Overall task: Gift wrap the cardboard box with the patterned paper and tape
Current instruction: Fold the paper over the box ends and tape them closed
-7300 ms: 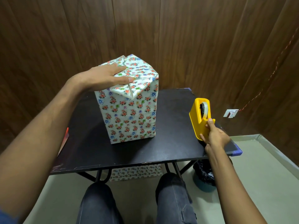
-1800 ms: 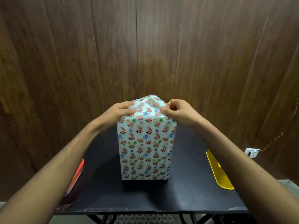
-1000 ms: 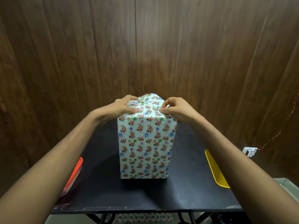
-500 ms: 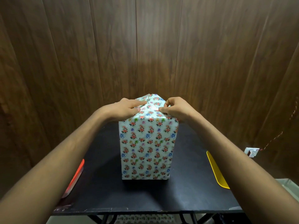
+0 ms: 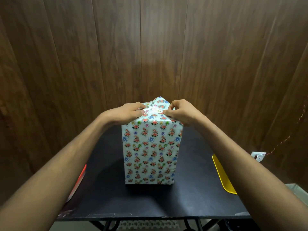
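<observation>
— On the black table [image 5: 191, 194] our wrapped box [image 5: 150, 152] stands upright, long axis vertical?
— Yes. Our left hand [image 5: 128, 113] presses the top folds flat; our right hand [image 5: 180, 112] pinches the paper there.

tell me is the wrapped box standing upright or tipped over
Upright. The wrapped box stands tall on its small end, bottom edge flat on the black table, while both hands work the paper folds on top.

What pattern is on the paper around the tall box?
Small red, blue and green flowers on white wrapping paper, seen in the head view.
</observation>
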